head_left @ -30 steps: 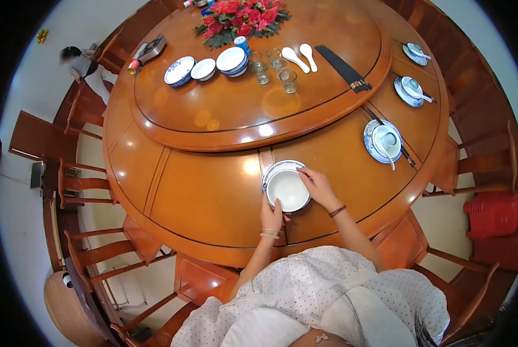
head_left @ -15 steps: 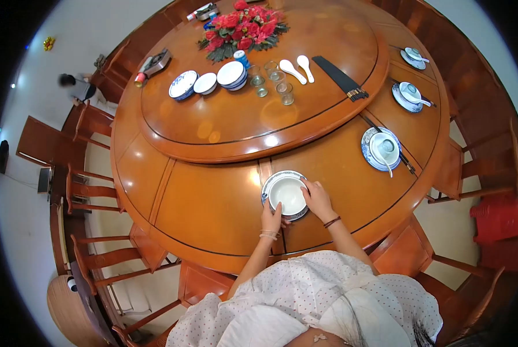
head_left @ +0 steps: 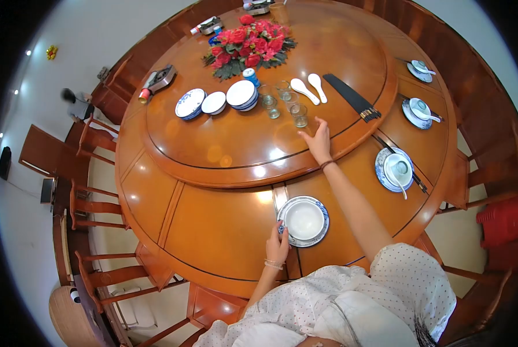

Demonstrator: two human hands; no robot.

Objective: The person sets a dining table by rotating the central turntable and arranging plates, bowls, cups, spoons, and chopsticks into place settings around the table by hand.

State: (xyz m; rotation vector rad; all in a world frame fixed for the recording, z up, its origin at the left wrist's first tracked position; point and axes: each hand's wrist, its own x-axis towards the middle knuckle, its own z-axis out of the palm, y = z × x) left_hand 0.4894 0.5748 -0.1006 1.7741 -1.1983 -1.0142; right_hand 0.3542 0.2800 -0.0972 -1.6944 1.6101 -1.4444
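Bowl (head_left: 305, 222): upright on the plate (head_left: 324, 230), near the tabletop (head_left: 224, 231) edge.
Left hand (head_left: 277, 248): my fingers touch the plate's rim; whether they pinch it, I cannot tell.
Right hand (head_left: 320, 141): spread near the glasses (head_left: 300, 120), apparently reaching.
Glasses: clustered; gripping one calls for care.

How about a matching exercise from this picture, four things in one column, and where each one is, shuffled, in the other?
Things:
1. Round white bowl
2. Blue cylindrical can
3. Black chopstick bundle
4. Red plastic stool

Places:
A. Off the round wooden table, to the right
B. Beside two long-handled white spoons
C. On a blue-patterned plate, left hand at its rim
D. Between red flowers and stacked blue-and-white bowls

Right pairs: 1-C, 2-D, 3-B, 4-A.
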